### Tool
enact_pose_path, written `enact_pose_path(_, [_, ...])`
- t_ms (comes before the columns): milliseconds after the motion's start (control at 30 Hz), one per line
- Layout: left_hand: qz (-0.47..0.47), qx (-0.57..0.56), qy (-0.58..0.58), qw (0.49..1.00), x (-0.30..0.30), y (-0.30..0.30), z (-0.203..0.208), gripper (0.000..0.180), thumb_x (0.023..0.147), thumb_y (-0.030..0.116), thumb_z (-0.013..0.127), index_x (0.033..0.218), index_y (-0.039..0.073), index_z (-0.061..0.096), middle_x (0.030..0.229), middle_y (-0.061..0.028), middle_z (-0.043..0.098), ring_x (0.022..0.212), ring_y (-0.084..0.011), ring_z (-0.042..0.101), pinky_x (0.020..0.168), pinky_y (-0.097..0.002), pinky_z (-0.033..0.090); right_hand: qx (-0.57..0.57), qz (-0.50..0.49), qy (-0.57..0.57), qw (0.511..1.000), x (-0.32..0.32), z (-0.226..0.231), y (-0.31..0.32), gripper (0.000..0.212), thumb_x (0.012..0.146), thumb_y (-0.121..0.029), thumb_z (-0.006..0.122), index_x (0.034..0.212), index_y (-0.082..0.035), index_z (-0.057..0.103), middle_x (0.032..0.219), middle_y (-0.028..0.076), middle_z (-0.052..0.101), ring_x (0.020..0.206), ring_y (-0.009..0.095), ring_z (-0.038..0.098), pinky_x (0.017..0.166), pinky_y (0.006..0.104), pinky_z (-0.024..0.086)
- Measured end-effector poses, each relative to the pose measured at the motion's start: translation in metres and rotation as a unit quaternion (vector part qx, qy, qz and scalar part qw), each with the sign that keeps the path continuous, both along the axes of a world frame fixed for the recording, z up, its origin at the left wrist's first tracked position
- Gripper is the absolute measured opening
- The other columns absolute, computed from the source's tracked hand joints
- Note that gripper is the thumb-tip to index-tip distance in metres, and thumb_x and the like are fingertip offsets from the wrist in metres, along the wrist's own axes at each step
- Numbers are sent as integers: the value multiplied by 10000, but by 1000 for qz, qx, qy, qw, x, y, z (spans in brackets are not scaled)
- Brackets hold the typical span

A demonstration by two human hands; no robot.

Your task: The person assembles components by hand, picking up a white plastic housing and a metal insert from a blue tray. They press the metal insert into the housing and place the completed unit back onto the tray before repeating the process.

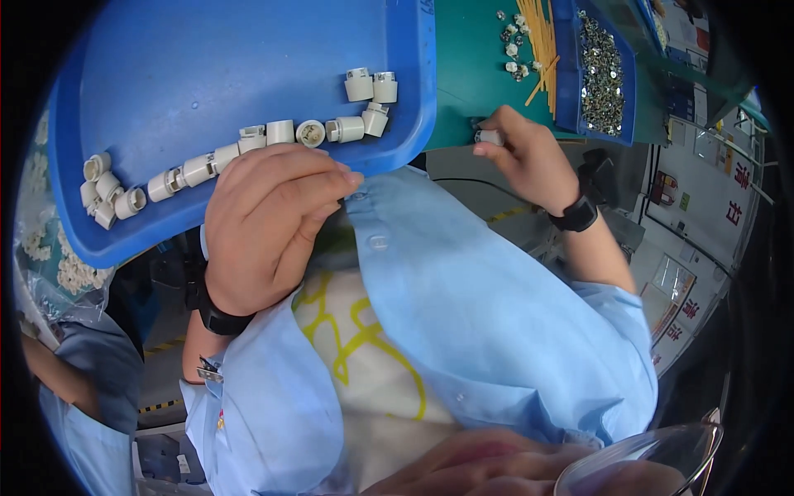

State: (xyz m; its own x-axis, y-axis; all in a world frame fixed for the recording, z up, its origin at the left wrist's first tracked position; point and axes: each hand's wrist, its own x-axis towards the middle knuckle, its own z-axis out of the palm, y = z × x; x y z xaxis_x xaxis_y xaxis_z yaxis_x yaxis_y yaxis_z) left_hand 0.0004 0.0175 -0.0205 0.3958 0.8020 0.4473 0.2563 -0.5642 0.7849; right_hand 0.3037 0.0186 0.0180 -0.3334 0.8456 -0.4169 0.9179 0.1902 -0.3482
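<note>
From where I stand, the right hand [533, 161] has its thumb and fingers closed on one small white piece [490, 136]; only a part of it shows, the rest is covered by the fingertips. This hand is at the near edge of the green worktop [463, 74]. Beyond it lie thin wooden sticks [538, 41] and loose white-and-metal parts [512, 50]; beyond it and more to the right there is a blue bin [629, 124] with many small metal parts [602, 74].

The left hand [260, 215] is bent over the near rim of the blue tray [240, 74], its fingers curled and the fingertips close together. Whether something is pinched there, I cannot tell, because the hand itself hides it. Just beyond this hand, white cylinders [198, 170] lie in a row along the near wall of the tray.

I would worry most for the white piece: it is held only by the fingertips, so a slip could drop it over the worktop's edge. The left hand is also very near to the row; a careless movement of it could, I think, make cylinders roll, since several lie on their sides.
</note>
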Motion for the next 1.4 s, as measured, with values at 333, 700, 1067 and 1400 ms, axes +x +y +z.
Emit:
enact_pose_path(333, [-12,-34,29,999,8,-1,7,110,766,65,596,873,49,613,876,-79,618,817,-263,575,758,-349,430,-79,-161,525,832,-15,2,-24,367,826,-78,614,1146,17,463,986,74,555,877,117,555,794,233,439])
enact_pose_path(700, [22,-84,-30,996,13,-9,17,99,792,40,586,886,27,615,895,-101,603,830,-253,565,738,-318,431,-20,-93,525,846,-34,13,-19,376,793,-94,655,1103,38,488,954,78,553,848,129,559,785,252,435])
enact_pose_path(1067, [18,-94,-35,995,15,-3,24,100,788,30,590,884,21,618,894,-106,598,829,-250,563,728,-308,437,90,-17,468,879,-44,21,-4,347,787,-54,646,1093,26,502,975,78,547,920,139,527,836,269,402])
enact_pose_path(1400, [95,-52,8,994,0,11,22,97,795,51,587,883,18,610,885,-112,601,823,-265,564,721,-329,440,199,-16,611,766,-58,47,105,282,810,-73,613,1043,24,486,996,83,563,953,150,540,850,261,416])
